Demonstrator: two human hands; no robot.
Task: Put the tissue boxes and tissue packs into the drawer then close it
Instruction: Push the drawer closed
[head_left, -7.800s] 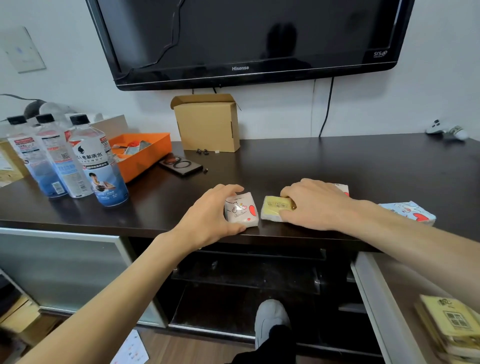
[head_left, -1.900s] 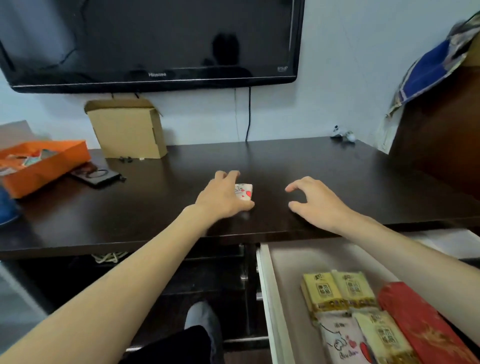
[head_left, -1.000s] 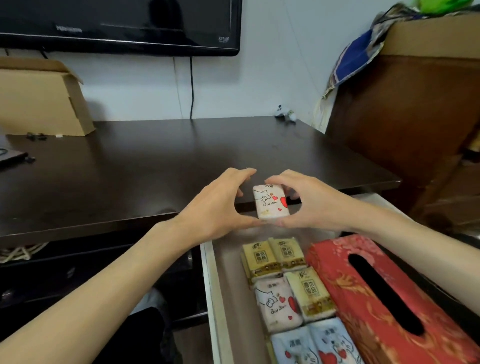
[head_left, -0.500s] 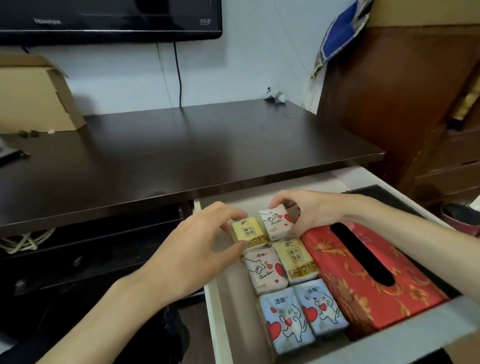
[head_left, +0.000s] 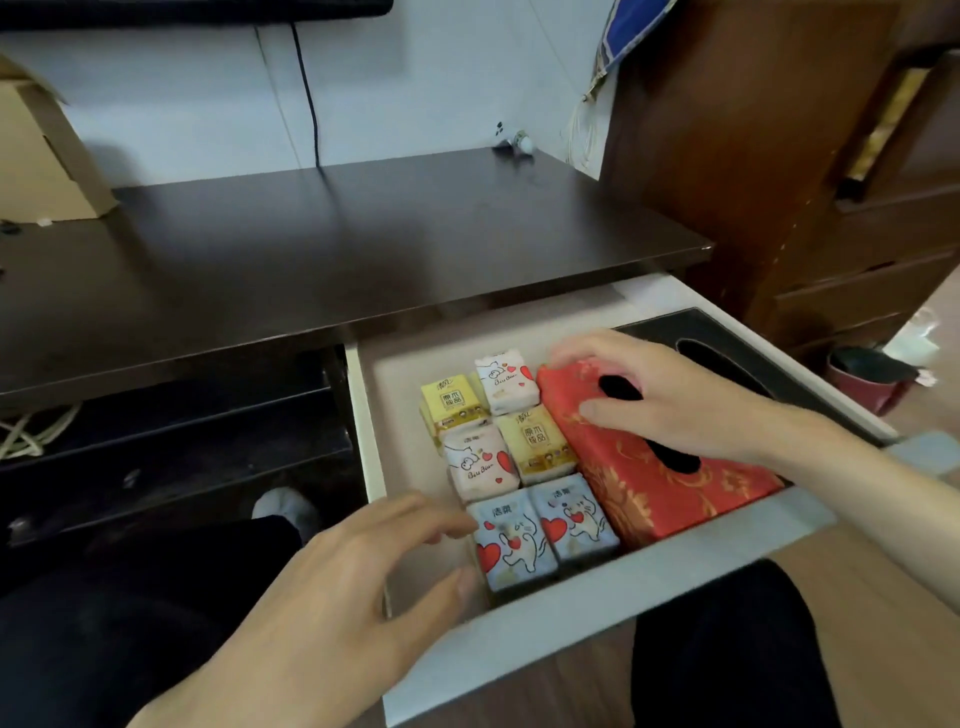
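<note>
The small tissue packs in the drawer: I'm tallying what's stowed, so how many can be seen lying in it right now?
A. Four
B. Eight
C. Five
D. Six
D: six small tissue packs lie in two columns of three in the drawer, two yellow, two white with hearts, two blue, left of the red tissue box.

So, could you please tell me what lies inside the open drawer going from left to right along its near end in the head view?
left hand → left blue tissue pack → right blue tissue pack → red tissue box, with the right hand resting on it.
</note>
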